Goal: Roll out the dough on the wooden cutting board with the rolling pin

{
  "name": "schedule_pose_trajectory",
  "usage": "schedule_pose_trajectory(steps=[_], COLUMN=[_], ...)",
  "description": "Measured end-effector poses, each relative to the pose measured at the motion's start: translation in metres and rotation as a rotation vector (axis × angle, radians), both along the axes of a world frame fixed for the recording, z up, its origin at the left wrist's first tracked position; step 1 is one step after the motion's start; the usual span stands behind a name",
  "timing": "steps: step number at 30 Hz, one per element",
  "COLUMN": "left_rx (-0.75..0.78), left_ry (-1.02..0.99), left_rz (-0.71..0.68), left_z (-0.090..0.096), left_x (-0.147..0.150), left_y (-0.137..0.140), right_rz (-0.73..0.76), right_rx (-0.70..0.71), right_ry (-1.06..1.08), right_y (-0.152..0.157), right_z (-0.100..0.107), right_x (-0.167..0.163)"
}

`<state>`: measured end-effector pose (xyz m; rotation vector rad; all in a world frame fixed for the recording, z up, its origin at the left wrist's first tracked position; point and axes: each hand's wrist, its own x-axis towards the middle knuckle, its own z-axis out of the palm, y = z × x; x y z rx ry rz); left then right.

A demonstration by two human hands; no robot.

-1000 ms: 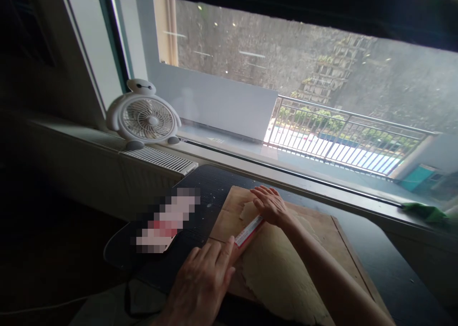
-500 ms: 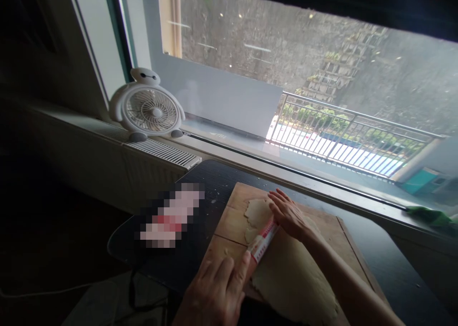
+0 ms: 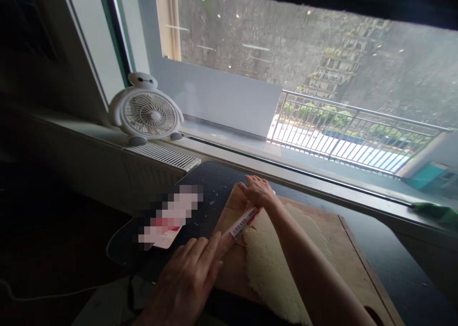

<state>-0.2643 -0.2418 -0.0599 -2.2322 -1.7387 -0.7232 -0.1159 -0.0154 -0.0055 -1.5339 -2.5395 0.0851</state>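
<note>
A rolling pin [image 3: 244, 223] with a red-and-white printed label lies slantwise along the left edge of a thin, ragged sheet of dough [image 3: 275, 254]. The dough is spread over a wooden board [image 3: 348, 264]. My left hand [image 3: 189, 269] rests on the near end of the pin, fingers stretched forward over it. Over the far end lies my right hand [image 3: 259, 191], flat, with its fingers extended; a white tip of something shows beside its wrist. My right forearm hides part of the dough.
The board lies on a dark table [image 3: 211, 183] with small white specks. A blurred pink packet [image 3: 171, 216] is at the table's left. A white fan [image 3: 152, 111] stands on the radiator [image 3: 161, 155] by the window. Some green cloth [image 3: 434, 212] lies on the sill at right.
Both hands and the rolling pin have moved left across the dough to its left edge. More of the sheet now shows right of the pin.
</note>
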Motion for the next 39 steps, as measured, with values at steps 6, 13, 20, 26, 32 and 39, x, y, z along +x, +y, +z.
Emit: schedule_pose_trajectory(steps=[6,13,20,26,32,39], left_rx=[-0.034,-0.152,-0.081,-0.243,-0.243,-0.081], left_ry=[0.087,0.125,0.125,0.113,0.127,0.158], left_rz=[-0.080,-0.335,-0.271,-0.043,-0.099,-0.284], left_z=[0.016,0.063,0.043,0.047,0.047,0.026], left_x=[0.012,0.059,0.081,0.088,0.091,0.071], left_y=[-0.002,0.060,0.119,0.206,0.189,0.103], right_rz=[0.074,0.043,-0.151,-0.311,-0.276,-0.117], right_rx=[0.076,0.287,0.197,0.024,0.062,0.284], right_ry=[0.036,0.027,0.049,0.043,0.037,0.052], right_y=[-0.059,-0.152,-0.114,-0.032,-0.049,-0.129], right_z=[-0.008,-0.026,-0.023,-0.004,-0.006,-0.034], right_x=[0.077,0.178,0.146,0.137,0.137,0.147])
